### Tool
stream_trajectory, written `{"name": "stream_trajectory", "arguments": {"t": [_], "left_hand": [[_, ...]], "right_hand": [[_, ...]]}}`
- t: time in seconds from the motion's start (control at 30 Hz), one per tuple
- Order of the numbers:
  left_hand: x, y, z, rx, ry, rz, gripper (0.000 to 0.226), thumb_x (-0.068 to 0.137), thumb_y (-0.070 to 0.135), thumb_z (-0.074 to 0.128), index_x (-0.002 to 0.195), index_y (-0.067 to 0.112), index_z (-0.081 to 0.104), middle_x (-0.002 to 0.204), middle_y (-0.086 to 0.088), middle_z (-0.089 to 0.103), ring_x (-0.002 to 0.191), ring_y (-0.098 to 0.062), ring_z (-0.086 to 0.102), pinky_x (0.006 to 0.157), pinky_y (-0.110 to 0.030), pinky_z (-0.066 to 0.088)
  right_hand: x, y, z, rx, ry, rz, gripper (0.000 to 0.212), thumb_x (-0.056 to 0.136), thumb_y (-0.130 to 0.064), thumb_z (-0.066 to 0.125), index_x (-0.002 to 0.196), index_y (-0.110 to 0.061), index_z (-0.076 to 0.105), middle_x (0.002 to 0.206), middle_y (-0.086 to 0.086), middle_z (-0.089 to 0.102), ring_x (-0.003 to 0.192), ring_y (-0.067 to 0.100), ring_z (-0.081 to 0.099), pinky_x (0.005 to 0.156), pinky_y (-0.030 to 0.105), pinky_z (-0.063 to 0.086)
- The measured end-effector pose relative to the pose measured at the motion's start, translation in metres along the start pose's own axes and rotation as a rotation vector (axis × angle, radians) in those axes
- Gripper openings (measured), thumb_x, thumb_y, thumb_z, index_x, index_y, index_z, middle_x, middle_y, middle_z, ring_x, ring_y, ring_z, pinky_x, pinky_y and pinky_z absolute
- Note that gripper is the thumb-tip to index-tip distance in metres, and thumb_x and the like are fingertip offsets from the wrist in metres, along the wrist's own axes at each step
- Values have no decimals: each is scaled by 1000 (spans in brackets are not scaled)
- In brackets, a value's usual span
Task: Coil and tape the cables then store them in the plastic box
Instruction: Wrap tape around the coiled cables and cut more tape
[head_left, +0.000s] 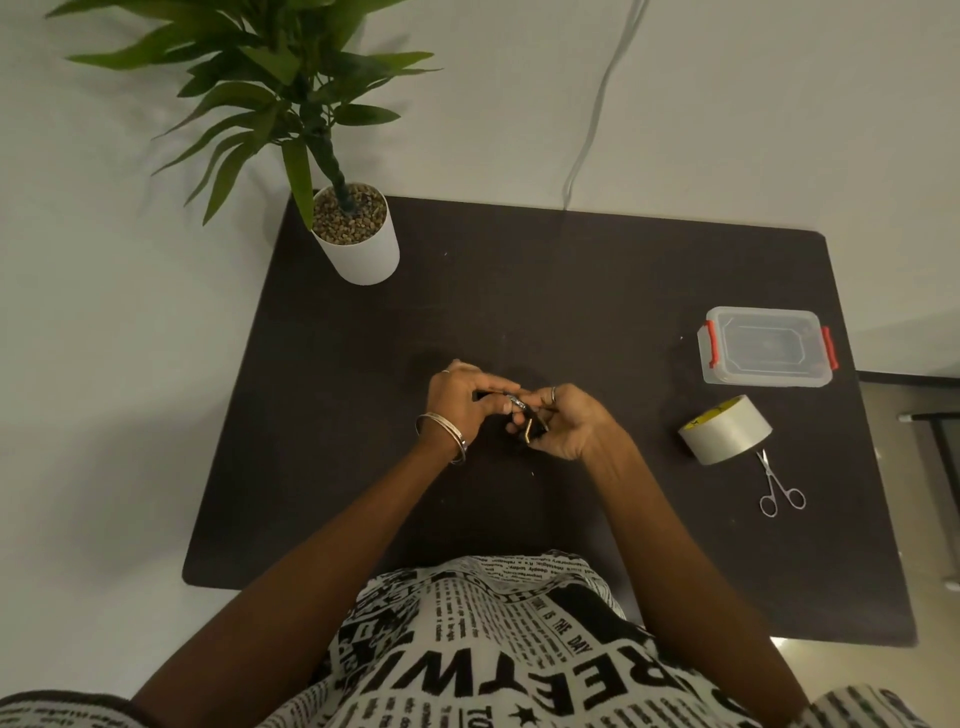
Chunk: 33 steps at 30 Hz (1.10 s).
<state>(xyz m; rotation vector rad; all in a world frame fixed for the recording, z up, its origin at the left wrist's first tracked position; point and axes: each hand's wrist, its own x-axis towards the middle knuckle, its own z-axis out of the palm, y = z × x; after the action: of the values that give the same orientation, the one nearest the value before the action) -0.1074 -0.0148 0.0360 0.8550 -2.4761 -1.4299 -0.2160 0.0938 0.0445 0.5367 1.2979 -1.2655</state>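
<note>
Over the dark brown worktop, left hand and right hand both pinch a small black coiled cable, which could spring loose if either grip slackens before taping.

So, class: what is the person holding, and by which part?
Both hands, left hand and right hand, pinch a small dark cable bundle between the fingertips; the exact part gripped cannot be told.

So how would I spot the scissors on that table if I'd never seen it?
Start at the dark table and go to its right side, where a clear plastic box with red clips sits. Nearer the person is a tape roll; the scissors lie just beyond it, small, thin, shiny metal.
</note>
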Motion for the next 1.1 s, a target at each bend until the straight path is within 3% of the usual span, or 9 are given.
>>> {"name": "stream_trajectory", "arguments": {"t": [0.17,0.3,0.4,0.57,0.67,0.77,0.87,1.0,1.1], "left_hand": [[7,-4,-7,24,42,-42,21,76,12,73,97,14,74,89,1,69,91,-5,48,75,-3,35],[11,-2,-7,84,48,-47,18,79,14,71,97,12,74,93,-4,70,100,-14,53,83,-19,40],[13,1,-1,178,25,-70,15,83,14,67,96,10,73,95,-7,70,104,-19,50,80,-17,33],[16,-4,0,607,-159,-13,17,88,12,55,103,11,63,109,-8,62,107,-27,51,101,-33,29],[12,-12,-11,475,-198,-98,15,89,14,54,97,11,67,101,-7,67,93,-23,58,91,-31,39],[6,-23,-29,-108,-192,-399,13,89,13,61,97,7,69,81,-8,68,71,-14,61,71,-27,50],[-2,-27,-40,-610,-119,-681,16,92,8,56,105,5,64,79,-8,65,59,-10,64,54,-25,56],[-4,-44,-43,-644,-14,-747,17,90,6,58,105,1,65,82,-10,66,71,-19,64,60,-30,58],[-6,-63,-42,-476,42,-708,22,86,1,62,108,0,66,93,-13,64,87,-23,63,62,-29,59]], "right_hand": [[-3,2,-5,-46,-37,-310,20,96,-12,52,111,-6,63,92,16,69,73,23,67,67,35,57],[-1,6,0,-635,55,-677,23,82,-14,72,105,-13,71,88,3,73,75,13,69,73,26,55],[2,8,5,-971,199,-891,14,84,-10,69,98,-11,74,84,-5,70,75,3,64,68,10,48],[16,16,10,-1329,201,-987,15,83,4,56,90,-2,67,94,15,64,89,24,58,76,26,43],[20,20,14,-1283,143,-876,10,87,-3,58,90,-3,68,90,13,65,88,22,58,77,27,41],[19,22,15,-811,47,-566,6,89,-13,64,88,-10,69,82,8,69,77,18,66,73,35,55],[26,32,25,-551,72,-507,7,87,-9,67,81,-14,68,79,9,69,69,18,65,67,33,57],[50,46,46,-590,242,-643,9,81,-14,73,75,-19,70,73,3,72,69,12,66,72,29,55],[61,51,60,-805,367,-739,5,81,-21,74,81,-16,72,78,-1,71,77,10,65,76,25,51]]}}
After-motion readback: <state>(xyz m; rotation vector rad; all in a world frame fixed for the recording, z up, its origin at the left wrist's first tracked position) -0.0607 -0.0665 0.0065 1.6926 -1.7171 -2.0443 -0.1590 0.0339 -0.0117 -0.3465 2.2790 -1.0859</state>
